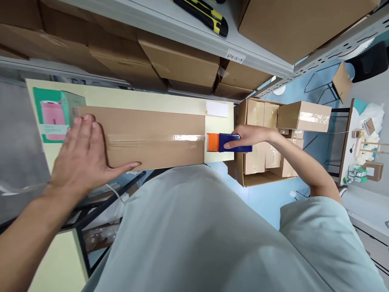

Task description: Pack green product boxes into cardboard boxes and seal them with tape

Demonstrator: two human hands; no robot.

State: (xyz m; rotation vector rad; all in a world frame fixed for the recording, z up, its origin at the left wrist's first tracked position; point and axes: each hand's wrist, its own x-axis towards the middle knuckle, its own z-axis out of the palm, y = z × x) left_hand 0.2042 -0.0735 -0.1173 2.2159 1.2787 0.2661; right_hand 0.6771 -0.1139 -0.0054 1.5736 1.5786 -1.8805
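A long brown cardboard box (152, 156) lies across the pale yellow tabletop (146, 99), with clear tape along its middle seam. My left hand (85, 154) rests flat on the box's left end, fingers stretched and thumb out to the side. At the box's right end, my right hand (243, 136) grips a blue and orange tape dispenser (229, 142), its orange end towards the box. Just beyond my left fingers stands a green box with a pink device pictured on it (50, 113). A white label pad (216, 109) lies behind the dispenser.
A grey shelf (188, 28) full of cardboard boxes runs along the back, with a yellow and black utility knife (206, 16) on it. To the right, a large open carton (240, 170) holds several taped boxes. Further right is another table (346, 142) with supplies.
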